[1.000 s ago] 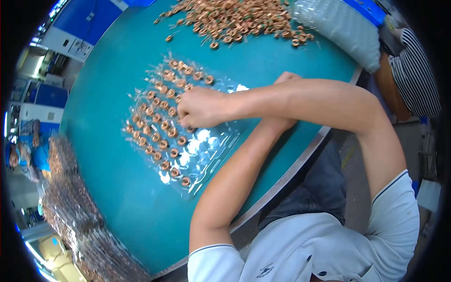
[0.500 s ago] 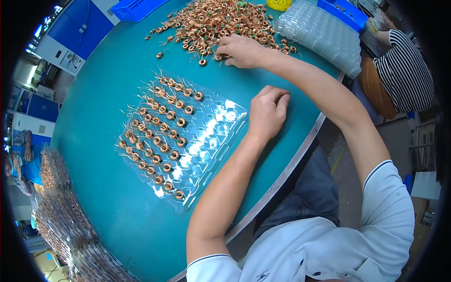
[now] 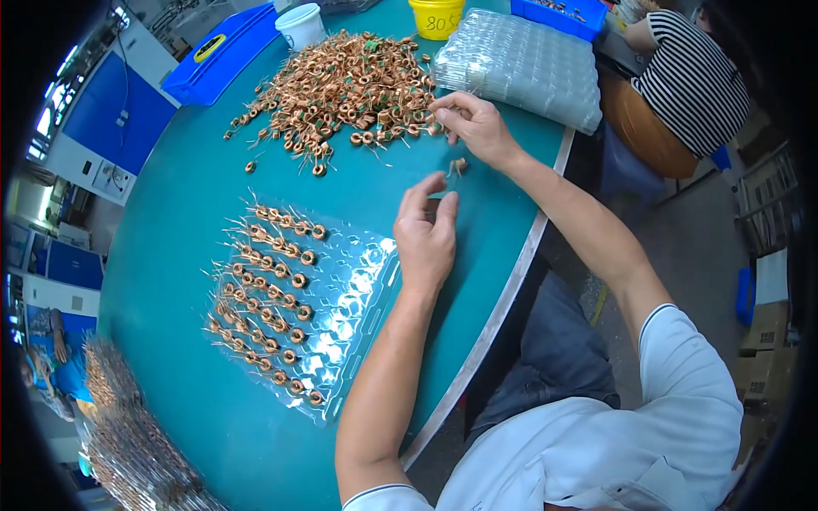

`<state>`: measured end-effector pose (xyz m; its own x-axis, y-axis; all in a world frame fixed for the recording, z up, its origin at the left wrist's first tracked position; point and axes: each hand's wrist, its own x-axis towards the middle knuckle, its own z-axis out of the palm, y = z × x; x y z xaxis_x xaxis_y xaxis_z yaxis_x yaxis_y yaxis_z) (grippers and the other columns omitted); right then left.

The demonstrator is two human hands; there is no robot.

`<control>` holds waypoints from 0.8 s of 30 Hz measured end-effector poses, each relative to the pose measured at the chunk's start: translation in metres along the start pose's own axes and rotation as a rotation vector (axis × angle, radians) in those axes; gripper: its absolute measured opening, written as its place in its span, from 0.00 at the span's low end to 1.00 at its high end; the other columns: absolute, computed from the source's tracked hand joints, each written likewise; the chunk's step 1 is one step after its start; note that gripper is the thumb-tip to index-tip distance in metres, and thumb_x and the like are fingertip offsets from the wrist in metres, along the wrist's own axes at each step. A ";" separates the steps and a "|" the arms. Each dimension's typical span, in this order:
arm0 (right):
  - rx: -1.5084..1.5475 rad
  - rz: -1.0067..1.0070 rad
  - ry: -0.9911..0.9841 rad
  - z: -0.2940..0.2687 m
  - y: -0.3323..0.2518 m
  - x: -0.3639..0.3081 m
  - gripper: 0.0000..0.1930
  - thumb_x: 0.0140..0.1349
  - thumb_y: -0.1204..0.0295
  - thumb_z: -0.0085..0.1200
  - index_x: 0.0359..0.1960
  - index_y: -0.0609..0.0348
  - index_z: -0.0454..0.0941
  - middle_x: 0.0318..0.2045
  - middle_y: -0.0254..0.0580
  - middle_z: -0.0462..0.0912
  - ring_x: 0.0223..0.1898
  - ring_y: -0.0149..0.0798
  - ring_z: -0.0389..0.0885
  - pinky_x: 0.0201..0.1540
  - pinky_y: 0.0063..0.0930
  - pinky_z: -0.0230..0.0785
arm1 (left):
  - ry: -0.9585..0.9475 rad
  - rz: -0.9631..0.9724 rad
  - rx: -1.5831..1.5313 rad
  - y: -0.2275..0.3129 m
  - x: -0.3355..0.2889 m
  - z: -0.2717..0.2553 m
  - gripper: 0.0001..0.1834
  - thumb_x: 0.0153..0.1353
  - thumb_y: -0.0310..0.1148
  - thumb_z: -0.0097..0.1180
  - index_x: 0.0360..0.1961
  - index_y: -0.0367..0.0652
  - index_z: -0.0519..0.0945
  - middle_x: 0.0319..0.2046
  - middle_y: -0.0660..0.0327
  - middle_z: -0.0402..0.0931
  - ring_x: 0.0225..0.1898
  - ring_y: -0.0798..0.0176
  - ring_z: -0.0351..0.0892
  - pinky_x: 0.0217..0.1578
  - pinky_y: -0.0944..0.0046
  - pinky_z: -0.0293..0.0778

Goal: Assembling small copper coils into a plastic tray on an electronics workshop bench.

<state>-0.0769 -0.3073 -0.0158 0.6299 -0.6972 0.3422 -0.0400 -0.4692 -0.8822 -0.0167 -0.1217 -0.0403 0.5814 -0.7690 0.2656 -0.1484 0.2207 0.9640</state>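
My right hand (image 3: 479, 129) is at the right edge of a heap of copper-wound ring coils (image 3: 341, 94), its thumb and fingers closing on a coil (image 3: 434, 128) there. Below it, a single coil (image 3: 457, 166) with wire leads appears apart from the heap, slightly blurred. Nearest to that coil is my left hand (image 3: 426, 234), thumb and fingers apart, holding nothing that I can see. To its left lies a clear plastic blister tray (image 3: 349, 341). Rows of coils (image 3: 273, 294) fill its left part, leads pointing up and left; the pockets nearest my left hand hold none.
Stacked clear trays (image 3: 520, 68) lie at the far right, beside a yellow tub (image 3: 436, 19). A white tub (image 3: 301, 25) and a blue bin (image 3: 217, 55) stand at the far left. Filled trays (image 3: 141, 434) are piled at the near left. A person in a striped top (image 3: 694, 81) sits at right.
My view has shifted. My right hand has moved right along the heap's near edge. My left hand has opened from a loose curl, and a lone coil now shows between my hands.
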 end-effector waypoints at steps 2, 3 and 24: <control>0.227 -0.064 -0.015 -0.002 -0.001 -0.011 0.10 0.68 0.69 0.52 0.44 0.61 0.78 0.30 0.33 0.81 0.25 0.21 0.77 0.27 0.17 0.70 | 0.015 0.022 -0.004 0.000 0.002 0.000 0.23 0.62 0.28 0.59 0.58 0.36 0.71 0.45 0.55 0.76 0.33 0.67 0.79 0.33 0.68 0.76; 0.177 0.029 -0.094 -0.010 -0.006 -0.017 0.09 0.68 0.68 0.52 0.43 0.61 0.78 0.31 0.34 0.82 0.24 0.20 0.75 0.25 0.15 0.68 | 0.036 0.023 0.003 0.005 0.002 0.002 0.25 0.63 0.28 0.59 0.60 0.36 0.69 0.45 0.54 0.76 0.34 0.67 0.79 0.33 0.69 0.76; -0.397 -0.337 0.070 -0.028 -0.010 -0.023 0.15 0.63 0.66 0.57 0.49 0.58 0.78 0.45 0.42 0.78 0.44 0.37 0.79 0.45 0.28 0.73 | 0.035 -0.124 -0.274 0.007 0.004 0.001 0.12 0.62 0.23 0.59 0.45 0.34 0.71 0.34 0.58 0.78 0.35 0.66 0.82 0.34 0.67 0.80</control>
<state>-0.1131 -0.3019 -0.0061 0.6055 -0.5000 0.6191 -0.1436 -0.8338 -0.5330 -0.0161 -0.1238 -0.0324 0.6098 -0.7799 0.1410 0.1439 0.2839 0.9480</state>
